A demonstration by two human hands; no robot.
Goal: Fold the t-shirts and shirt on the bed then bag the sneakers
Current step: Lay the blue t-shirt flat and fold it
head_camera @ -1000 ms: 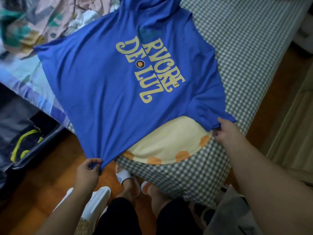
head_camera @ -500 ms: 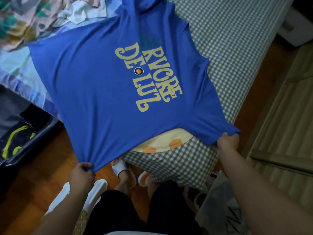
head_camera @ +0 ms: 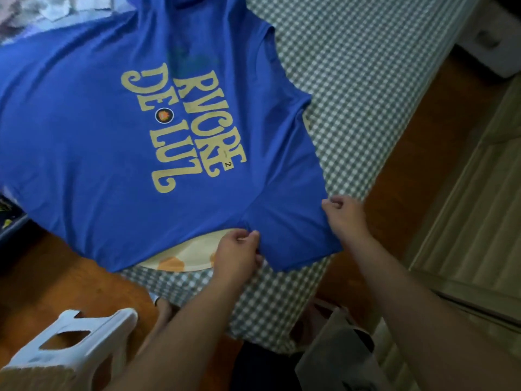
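t-shirt (head_camera: pixel 112 165) spread on bed (head_camera: pixel 366 80), stool (head_camera: pixel 70 340) on floor left of bed corner

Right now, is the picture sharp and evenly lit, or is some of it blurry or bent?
Head view: dim and uneven light; the blue t-shirt and its lettering read sharply, both hands fairly crisp; the clothes pile at top left smears into blur; the wide lens bows the checked bed edge; no glare.

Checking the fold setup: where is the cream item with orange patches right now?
In the head view, the cream item with orange patches lies on the green checked bedsheet, mostly covered by the blue printed t-shirt, peeking out left of the left hand.
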